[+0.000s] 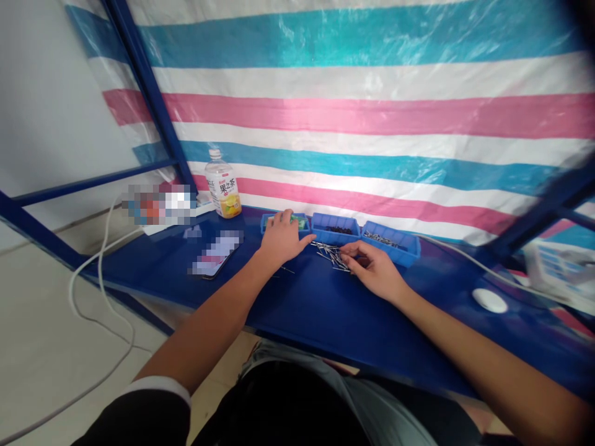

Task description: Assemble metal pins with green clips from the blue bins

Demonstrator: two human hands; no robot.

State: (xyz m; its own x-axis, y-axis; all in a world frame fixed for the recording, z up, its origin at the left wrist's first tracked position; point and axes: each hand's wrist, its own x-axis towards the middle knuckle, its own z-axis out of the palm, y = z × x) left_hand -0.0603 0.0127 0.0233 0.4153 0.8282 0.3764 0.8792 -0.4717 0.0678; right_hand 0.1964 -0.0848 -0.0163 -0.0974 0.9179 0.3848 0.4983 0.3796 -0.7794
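Observation:
My left hand (pixel 284 238) reaches over the left blue bin (pixel 266 223), its thumb stretched out to the right and its fingers over the green contents (pixel 300 221). Its fingertips are partly hidden by the hand. My right hand (pixel 374 272) has thumb and fingertips brought together at the right side of a loose pile of thin silver metal pins (pixel 331 253) on the blue desk; whatever is in that pinch is too small to tell. A middle blue bin (pixel 320 236) holds small dark pieces (pixel 339 230). The right blue bin (pixel 409 253) contains more small metal pieces (pixel 381 237).
A drink bottle (pixel 224 186) stands at the back left, with a phone (pixel 216 255) lying nearer me. At right are a white oval object (pixel 489 300) and a cable (pixel 478 263). A blue frame post (pixel 151 93) and striped sheet (pixel 348 114) bound the desk (pixel 320 316).

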